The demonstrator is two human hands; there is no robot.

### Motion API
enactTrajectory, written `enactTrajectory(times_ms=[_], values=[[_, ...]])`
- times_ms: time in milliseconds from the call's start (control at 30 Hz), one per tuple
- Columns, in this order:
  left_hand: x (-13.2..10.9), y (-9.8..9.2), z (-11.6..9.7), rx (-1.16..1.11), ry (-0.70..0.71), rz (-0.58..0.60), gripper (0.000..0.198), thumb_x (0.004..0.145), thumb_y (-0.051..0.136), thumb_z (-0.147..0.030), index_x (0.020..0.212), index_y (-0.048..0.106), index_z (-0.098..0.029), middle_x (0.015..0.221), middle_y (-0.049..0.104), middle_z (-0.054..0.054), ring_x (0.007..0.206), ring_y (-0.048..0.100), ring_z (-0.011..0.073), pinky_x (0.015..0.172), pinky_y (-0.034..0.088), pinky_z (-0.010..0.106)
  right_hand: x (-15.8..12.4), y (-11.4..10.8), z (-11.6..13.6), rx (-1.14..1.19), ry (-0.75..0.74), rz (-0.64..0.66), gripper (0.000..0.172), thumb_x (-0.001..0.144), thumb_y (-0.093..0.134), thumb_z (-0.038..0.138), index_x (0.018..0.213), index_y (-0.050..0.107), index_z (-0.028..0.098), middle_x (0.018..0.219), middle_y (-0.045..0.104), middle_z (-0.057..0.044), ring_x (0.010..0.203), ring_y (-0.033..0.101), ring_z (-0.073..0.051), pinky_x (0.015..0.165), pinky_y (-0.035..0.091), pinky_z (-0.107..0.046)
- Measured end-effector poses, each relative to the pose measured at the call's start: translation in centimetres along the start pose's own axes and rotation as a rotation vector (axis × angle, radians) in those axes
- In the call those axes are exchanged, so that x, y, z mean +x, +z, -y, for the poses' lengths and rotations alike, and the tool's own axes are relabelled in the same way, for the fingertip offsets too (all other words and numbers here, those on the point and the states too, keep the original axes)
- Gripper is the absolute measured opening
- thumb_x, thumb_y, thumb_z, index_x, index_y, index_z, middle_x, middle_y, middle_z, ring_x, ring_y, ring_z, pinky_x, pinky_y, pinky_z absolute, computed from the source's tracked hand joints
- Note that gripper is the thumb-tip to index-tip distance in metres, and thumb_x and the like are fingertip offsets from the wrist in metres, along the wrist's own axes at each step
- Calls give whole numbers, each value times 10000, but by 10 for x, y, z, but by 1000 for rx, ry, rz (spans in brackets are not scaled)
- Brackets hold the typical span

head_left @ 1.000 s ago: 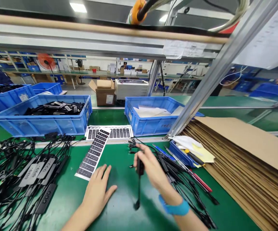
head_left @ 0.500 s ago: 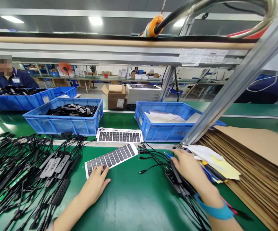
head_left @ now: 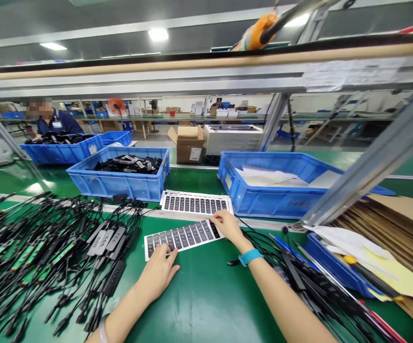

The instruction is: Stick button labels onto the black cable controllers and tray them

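A white sheet of dark grey stickers [head_left: 181, 237] lies at a slant on the green bench. The fingers of my left hand [head_left: 159, 271] rest spread on its left part, pressing it flat. At the sheet's right end, my right hand [head_left: 228, 227] pinches the top edge of the last sticker [head_left: 214, 229], which looks darker than the others. The fingertips partly hide that edge. Beyond it, a stack of similar sticker sheets [head_left: 195, 204] lies by the metal strip. To the right of my right forearm is a bundle of black cabled modules [head_left: 295, 271].
Many cabled modules, some with bare green circuit boards [head_left: 24, 255], cover the left side. Behind stand a blue bin of black parts [head_left: 117, 183] and a blue bin of white paper [head_left: 274, 197]. A metal post [head_left: 371, 157] and cardboard sheets [head_left: 403, 205] are right. A co-worker [head_left: 58, 119] sits back left.
My right hand has left the black modules and moved left to the sheet's right end, pinching a sticker there. My left hand stays on the sheet. The view has turned left.
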State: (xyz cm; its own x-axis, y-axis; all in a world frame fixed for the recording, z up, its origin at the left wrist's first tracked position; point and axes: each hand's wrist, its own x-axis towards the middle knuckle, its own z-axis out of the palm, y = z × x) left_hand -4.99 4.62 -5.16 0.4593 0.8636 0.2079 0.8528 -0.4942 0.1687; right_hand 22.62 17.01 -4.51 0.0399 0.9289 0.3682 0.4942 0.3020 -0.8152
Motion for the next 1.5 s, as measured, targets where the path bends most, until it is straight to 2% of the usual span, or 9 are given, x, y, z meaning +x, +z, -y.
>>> enactTrajectory(times_ms=[233, 400, 533, 967, 1067, 1200, 1300, 1367, 1500], values=[[5, -24, 2, 120, -152, 23, 317, 860, 618, -213, 1176, 592, -215, 1064, 592, 79, 952, 606, 226, 856, 517, 346, -11, -38, 10, 253, 170, -354, 373, 761, 612, 542, 821, 617, 174, 722, 598, -23, 656, 565, -177, 584, 477, -304], [-9, -67, 43, 367, -608, -76, 203, 895, 467, -149, 1053, 579, -88, 1005, 595, 192, 951, 594, 329, 788, 503, 443, -60, -54, 30, 457, 280, -336, 350, 708, 721, 522, 824, 640, 202, 792, 598, -7, 711, 565, -156, 616, 482, -260], [-27, -86, 71, 440, -778, -29, 252, 922, 466, -245, 1014, 593, -48, 939, 617, 201, 890, 643, 342, 707, 522, 396, -93, -51, 45, 498, 332, -256, 364, 702, 747, 532, 839, 647, 210, 807, 595, -2, 725, 551, -149, 645, 470, -249], [-27, -88, 68, 414, -688, 51, 229, 911, 465, -215, 956, 622, -55, 936, 667, 208, 938, 665, 347, 717, 529, 378, -118, -30, 84, 490, 292, -62, 348, 771, 685, 540, 828, 594, 209, 743, 570, -4, 642, 526, -153, 628, 465, -287], [-25, -89, 67, 391, -692, 9, 243, 902, 451, -224, 880, 628, -58, 893, 669, 219, 905, 670, 366, 707, 523, 396, -118, -31, 84, 493, 294, -62, 355, 758, 693, 541, 806, 593, 205, 740, 569, -10, 635, 521, -156, 613, 466, -291], [-21, -100, 69, 343, -704, -130, 363, 946, 327, -289, 1103, 547, -46, 960, 667, 209, 835, 674, 329, 657, 515, 392, -120, -32, 81, 511, 302, -71, 353, 774, 684, 542, 818, 584, 206, 736, 561, -1, 626, 530, -149, 615, 463, -291], [-12, -113, 59, 56, -635, -395, 403, 936, 382, -368, 1226, 489, -110, 1053, 642, 146, 786, 640, 242, 640, 487, 326, -122, -32, 78, 549, 311, -89, 351, 795, 673, 541, 860, 569, 213, 740, 554, 11, 624, 539, -140, 617, 468, -285], [-3, -119, 38, -391, -565, -543, 408, 914, 457, -418, 1227, 509, -161, 889, 625, 57, 613, 544, 165, 539, 416, 268, -123, -33, 76, 580, 314, -112, 336, 810, 670, 529, 889, 558, 223, 743, 553, 16, 636, 540, -139, 614, 477, -279], [12, -113, -26, -1434, -457, -453, 362, 836, 633, -395, 1120, 562, -182, 809, 566, -3, 545, 422, 77, 467, 317, 195, -124, -38, 73, 656, 293, -202, 286, 842, 663, 488, 947, 549, 248, 748, 549, 21, 671, 548, -142, 600, 491, -264]])
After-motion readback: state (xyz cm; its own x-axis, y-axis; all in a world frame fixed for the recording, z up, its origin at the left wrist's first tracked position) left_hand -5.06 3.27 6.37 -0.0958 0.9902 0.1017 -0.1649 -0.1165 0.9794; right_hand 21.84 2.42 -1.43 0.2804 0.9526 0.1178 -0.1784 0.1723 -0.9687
